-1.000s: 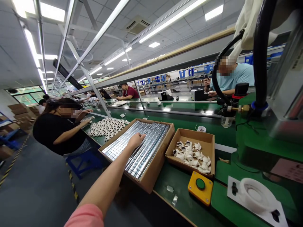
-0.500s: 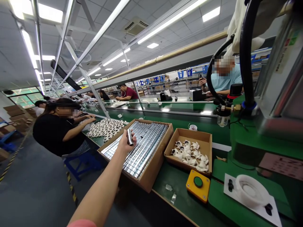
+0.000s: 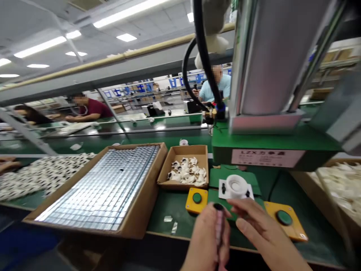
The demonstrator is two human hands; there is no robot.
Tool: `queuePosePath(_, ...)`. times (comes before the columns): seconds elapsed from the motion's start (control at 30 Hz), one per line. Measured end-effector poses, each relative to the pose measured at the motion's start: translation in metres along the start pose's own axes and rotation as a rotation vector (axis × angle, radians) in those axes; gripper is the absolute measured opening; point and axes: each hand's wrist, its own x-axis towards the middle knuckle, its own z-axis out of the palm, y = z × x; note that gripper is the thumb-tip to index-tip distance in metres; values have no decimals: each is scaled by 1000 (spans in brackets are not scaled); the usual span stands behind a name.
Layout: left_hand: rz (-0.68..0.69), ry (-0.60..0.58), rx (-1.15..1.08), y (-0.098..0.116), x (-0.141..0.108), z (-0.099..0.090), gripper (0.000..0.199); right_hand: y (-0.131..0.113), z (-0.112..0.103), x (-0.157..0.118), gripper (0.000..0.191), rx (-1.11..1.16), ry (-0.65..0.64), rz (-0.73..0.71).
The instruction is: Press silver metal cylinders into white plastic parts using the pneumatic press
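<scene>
My left hand [image 3: 207,235] is closed round a short metal cylinder [image 3: 218,210], its dark round end showing above the fingers. Close on its right is my right hand [image 3: 263,229], fingers stretched out and thumb apart, with nothing seen in it. Just beyond both hands, a white round fixture [image 3: 236,186] is bolted to a white plate on the green press base. A yellow box with a green button [image 3: 196,198] stands left of the fixture, and another yellow button box [image 3: 284,218] lies to the right.
Shiny metal pieces in rows fill a large carton [image 3: 138,222] at left. A smaller carton [image 3: 183,185] holds white finned parts. The green press head [image 3: 270,145] overhangs the fixture. White parts [image 3: 341,188] fill a carton at far right. Co-workers sit across the bench.
My view has swung right. My left hand has carried the metal cylinder from above the large carton to in front of the fixture. My right hand has come into view.
</scene>
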Motion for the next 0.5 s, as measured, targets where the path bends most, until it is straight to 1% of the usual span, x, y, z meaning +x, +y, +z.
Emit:
queuePosePath(0.03, -20, -51, 34, -14, 0, 7, 45, -2, -5, 1, 35, -29, 14, -51)
queuePosePath(0.07, -25, -67, 61, -24, 0, 12, 46, -3, -8, 0, 32, -47, 14, -82)
queuePosePath(0.1, -34, -80, 81, -32, 0, 15, 47, -3, -10, -2, 31, -48, 6, -93)
queuePosePath(0.17, -59, -91, 112, -39, 2, 17, 51, -2, -10, -6, 31, -25, 6, -93)
queuePosePath(0.23, -102, -127, 126, -39, 4, 16, 52, -2, -11, -7, 29, -15, 54, -92)
queuePosePath(0.3, -113, -158, 102, -36, 5, 15, 48, -7, -16, 0, 25, -55, 129, -67)
queuePosePath(0.4, -87, -184, 45, -29, 5, 13, 41, -21, -32, 24, 26, -216, 305, -7)
queuePosePath(0.47, -67, -191, 18, -25, 3, 12, 39, -32, -43, 42, 29, -364, 415, -19)
queuePosePath(0.5, -67, -188, 9, -24, 2, 10, 40, -36, -48, 50, 30, -427, 446, -44)
